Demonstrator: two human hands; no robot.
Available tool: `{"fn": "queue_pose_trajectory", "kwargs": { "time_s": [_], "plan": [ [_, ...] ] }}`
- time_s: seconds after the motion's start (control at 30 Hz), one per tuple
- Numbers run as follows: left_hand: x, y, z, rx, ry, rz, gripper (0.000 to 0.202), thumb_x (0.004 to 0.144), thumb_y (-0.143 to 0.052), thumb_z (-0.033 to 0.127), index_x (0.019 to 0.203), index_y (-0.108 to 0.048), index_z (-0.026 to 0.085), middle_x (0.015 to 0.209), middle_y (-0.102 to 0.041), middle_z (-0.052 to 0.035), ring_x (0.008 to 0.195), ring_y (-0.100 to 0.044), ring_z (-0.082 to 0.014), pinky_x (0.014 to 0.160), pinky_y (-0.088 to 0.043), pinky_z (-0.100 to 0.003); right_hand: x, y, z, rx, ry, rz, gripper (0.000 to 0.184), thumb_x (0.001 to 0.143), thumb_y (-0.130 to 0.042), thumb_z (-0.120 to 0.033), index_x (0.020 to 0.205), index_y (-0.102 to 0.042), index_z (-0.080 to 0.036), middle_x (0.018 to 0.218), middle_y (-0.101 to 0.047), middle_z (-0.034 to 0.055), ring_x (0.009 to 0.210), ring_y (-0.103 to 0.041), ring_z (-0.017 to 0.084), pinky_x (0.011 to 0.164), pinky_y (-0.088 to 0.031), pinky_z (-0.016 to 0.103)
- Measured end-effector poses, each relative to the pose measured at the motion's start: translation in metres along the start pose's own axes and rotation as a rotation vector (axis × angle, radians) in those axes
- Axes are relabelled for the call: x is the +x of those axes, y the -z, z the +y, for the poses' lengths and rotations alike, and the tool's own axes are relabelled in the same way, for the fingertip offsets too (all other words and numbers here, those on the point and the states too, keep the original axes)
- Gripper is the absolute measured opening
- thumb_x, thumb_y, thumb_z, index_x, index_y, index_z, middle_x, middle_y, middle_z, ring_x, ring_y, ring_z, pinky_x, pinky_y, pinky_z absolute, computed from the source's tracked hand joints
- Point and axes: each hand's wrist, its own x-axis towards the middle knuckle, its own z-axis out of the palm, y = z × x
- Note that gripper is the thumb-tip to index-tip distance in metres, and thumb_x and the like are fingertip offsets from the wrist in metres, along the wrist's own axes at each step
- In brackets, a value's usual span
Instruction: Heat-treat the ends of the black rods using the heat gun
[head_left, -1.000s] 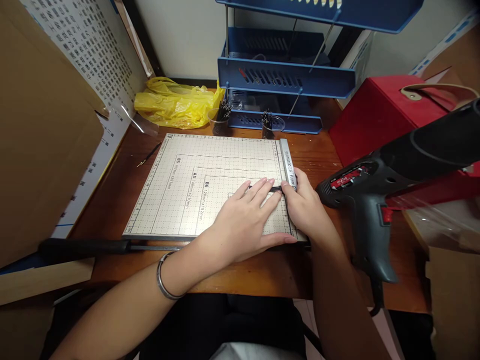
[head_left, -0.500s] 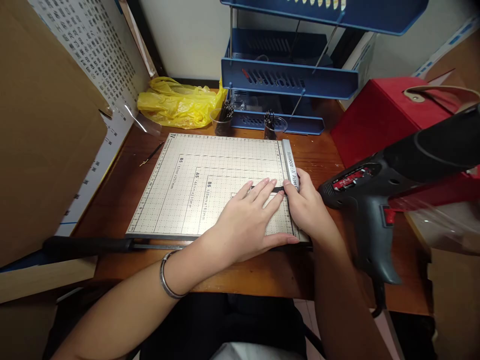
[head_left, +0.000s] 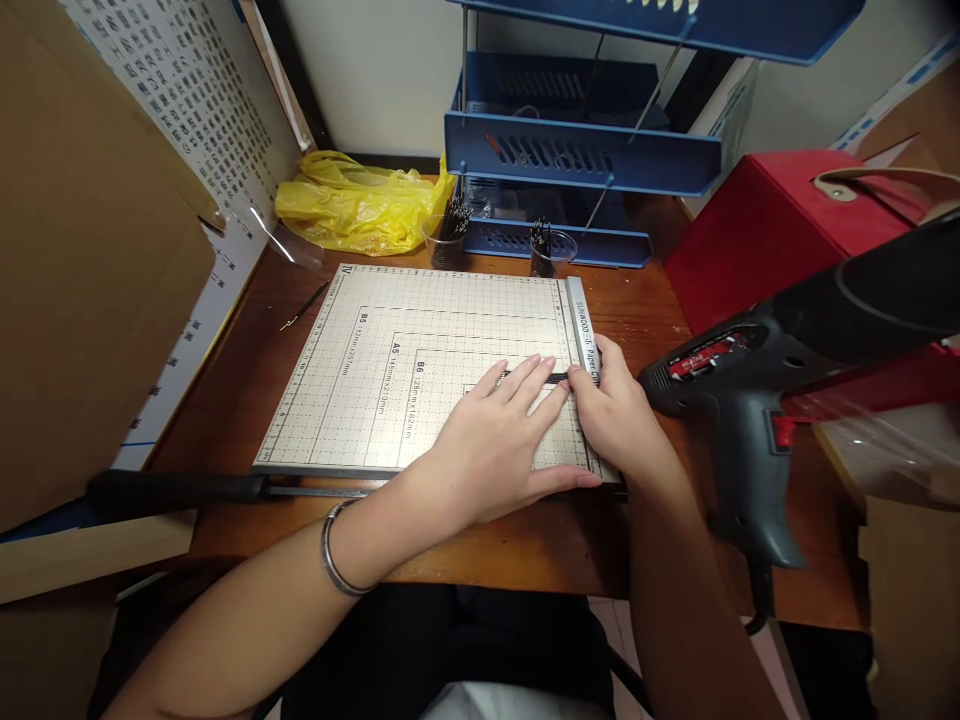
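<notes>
My left hand [head_left: 499, 440] lies flat with fingers spread on the pale gridded board of a paper cutter [head_left: 330, 400]. Its fingertips press on a small bundle of thin black wires [head_left: 556, 378], partly hidden under them. At the board's right edge, by the metal strip [head_left: 581, 320], my right hand [head_left: 619, 410] is closed. Its thumb touches the right end of the bundle, while its other fingers curl over the edge, mostly out of sight. The cutter's black-handled blade arm [head_left: 180, 488] lies along the near side, lowered towards the table.
A heat gun [head_left: 739, 420] lies close to the right hand, before a red box [head_left: 780, 210]. Behind the board stand two clear cups [head_left: 442, 245] of black wires, a yellow bag [head_left: 367, 210] and blue tray racks [head_left: 585, 155]. A loose wire [head_left: 304, 305] lies left.
Both hands keep their places on the cutter and the wires. Only the camera view has shifted very slightly.
</notes>
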Motion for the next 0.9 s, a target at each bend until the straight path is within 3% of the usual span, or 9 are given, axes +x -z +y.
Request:
{"fn": "queue_pose_trajectory", "kwargs": {
  "time_s": [0.9],
  "plan": [
    [0.0003,-0.0029,-0.0002,0.005,0.009,0.004,0.100,0.095,-0.022,0.084,0.158,-0.040,0.008,0.167,-0.033,-0.0188,0.158,-0.027,-0.0307,0.130,-0.020,-0.050,-0.0009,0.0002,-0.0040,-0.013,-0.011,-0.002,0.060,0.098,-0.044,-0.044,0.151,-0.044,-0.017,0.145,-0.061,0.0154,0.130,-0.058,0.036,0.110,-0.045,0.055]
  ]
}}
